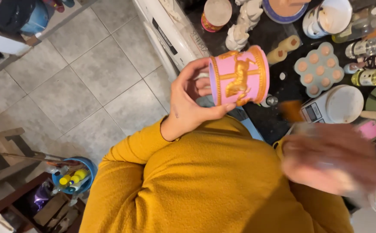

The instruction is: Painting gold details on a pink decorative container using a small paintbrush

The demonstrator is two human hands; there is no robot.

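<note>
Now left hand (188, 101) grips pink-gold carousel mug (239, 76).

We are looking at a dark worktop (278, 86) carrying a kitchen scale (332, 105), a round-holed mould (319, 67) (pale blue), and bottles (369, 47).
</note>
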